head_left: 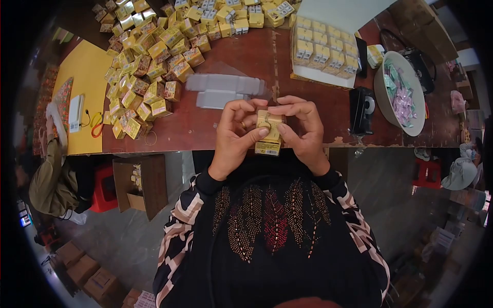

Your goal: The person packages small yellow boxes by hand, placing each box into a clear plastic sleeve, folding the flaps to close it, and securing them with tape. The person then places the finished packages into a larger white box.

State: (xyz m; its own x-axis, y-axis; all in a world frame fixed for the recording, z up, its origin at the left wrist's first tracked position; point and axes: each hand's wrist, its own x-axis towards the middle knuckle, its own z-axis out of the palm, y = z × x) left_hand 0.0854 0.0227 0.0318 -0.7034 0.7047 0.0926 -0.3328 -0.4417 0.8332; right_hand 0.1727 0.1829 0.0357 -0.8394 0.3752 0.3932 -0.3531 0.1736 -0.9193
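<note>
Between my two hands, at the near edge of the red-brown table (231, 51), is a small yellow box (270, 123) with a barcode on its lower side. My left hand (237, 134) grips its left side, thumb on the face. My right hand (304, 128) holds its right side, with the thumb on the face and the fingers bent over the top. Just beyond the hands lie clear plastic sleeves (221, 84). A large heap of similar yellow boxes (149, 61) spreads over the table to the left and back.
At the back right, an open carton (323, 72) holds rows of yellow boxes. Right of it are a black tape dispenser (361, 110) and a bowl (381, 92) of wrapped sachets. Another person's arm (51, 169) is at far left. An open cardboard box (154, 179) stands below.
</note>
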